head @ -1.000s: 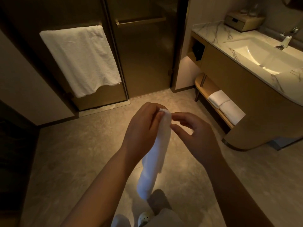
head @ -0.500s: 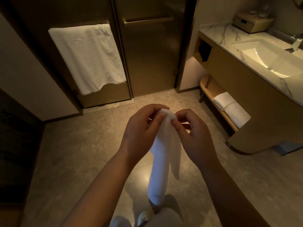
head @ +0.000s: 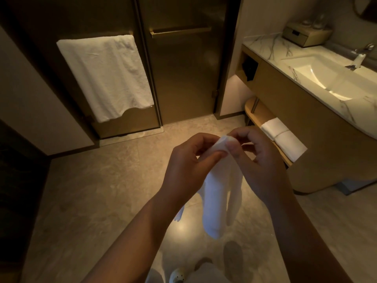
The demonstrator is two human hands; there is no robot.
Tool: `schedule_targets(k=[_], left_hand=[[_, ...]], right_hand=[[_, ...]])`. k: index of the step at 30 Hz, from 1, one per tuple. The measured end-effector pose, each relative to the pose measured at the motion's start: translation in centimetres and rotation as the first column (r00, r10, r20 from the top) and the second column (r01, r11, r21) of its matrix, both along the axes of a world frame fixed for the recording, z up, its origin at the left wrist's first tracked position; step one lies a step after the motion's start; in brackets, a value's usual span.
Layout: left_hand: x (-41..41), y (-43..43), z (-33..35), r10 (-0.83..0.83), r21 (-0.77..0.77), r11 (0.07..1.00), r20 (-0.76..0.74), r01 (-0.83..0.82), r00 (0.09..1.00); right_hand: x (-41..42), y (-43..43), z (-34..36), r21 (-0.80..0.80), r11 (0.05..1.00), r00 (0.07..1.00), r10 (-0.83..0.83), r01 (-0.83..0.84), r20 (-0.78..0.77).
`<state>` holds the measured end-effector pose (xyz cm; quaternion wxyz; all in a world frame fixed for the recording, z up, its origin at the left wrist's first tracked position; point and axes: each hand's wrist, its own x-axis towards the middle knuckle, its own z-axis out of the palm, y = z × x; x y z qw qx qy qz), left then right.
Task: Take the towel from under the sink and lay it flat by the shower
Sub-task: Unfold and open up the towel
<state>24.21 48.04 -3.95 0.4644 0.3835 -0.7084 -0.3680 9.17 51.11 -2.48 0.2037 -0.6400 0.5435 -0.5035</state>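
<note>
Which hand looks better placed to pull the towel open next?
Probably the right hand: its fingertips pinch the top edge of the towel with open floor on its side, while the left hand clasps the same bunched corner and can anchor it.

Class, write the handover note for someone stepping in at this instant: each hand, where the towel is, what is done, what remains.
Left hand: pinching the towel at its top edge.
Right hand: pinching the same top edge beside it.
Towel: off the shelf under the sink, hanging bunched above the floor. Two folded towels sit on the shelf.
Done: towel taken.
Left: spread it open, lay it flat by the shower door.
</note>
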Motion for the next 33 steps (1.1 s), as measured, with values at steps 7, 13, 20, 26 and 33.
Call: schedule_targets(k=[7, 13, 20, 26, 33], left_hand=[[0.2, 0.0, -0.5, -0.001, 0.046, 0.999, 0.027, -0.001, 1.0], [1.1, -0.1, -2.2, -0.029, 0.172, 0.985, 0.144, 0.004, 0.989], [1.0, 0.1, -1.2, 0.078, 0.093, 0.992, 0.07, -0.085, 0.994], [0.8, 0.2, 0.4, 0.116, -0.089, 0.991, 0.19, -0.1, 0.975], [0.2, 0.2, 1.6, 0.089, -0.164, 0.986, 0.276, -0.044, 0.957]], right_hand=[[0.9, 0.2, 0.0, -0.066, 0.992, 0.994, -0.11, 0.109, -0.014], [-0.2, 0.2, 1.0, -0.13, 0.967, 0.971, -0.203, 0.219, 0.128], [-1.5, 0.0, 1.4, -0.108, 0.959, 0.96, -0.246, 0.261, 0.136], [-2.3, 0.5, 1.0, 0.052, 0.976, 0.973, -0.216, 0.212, 0.079], [-1.3, 1.1, 1.7, -0.033, 0.988, 0.92, -0.152, 0.151, -0.361]])
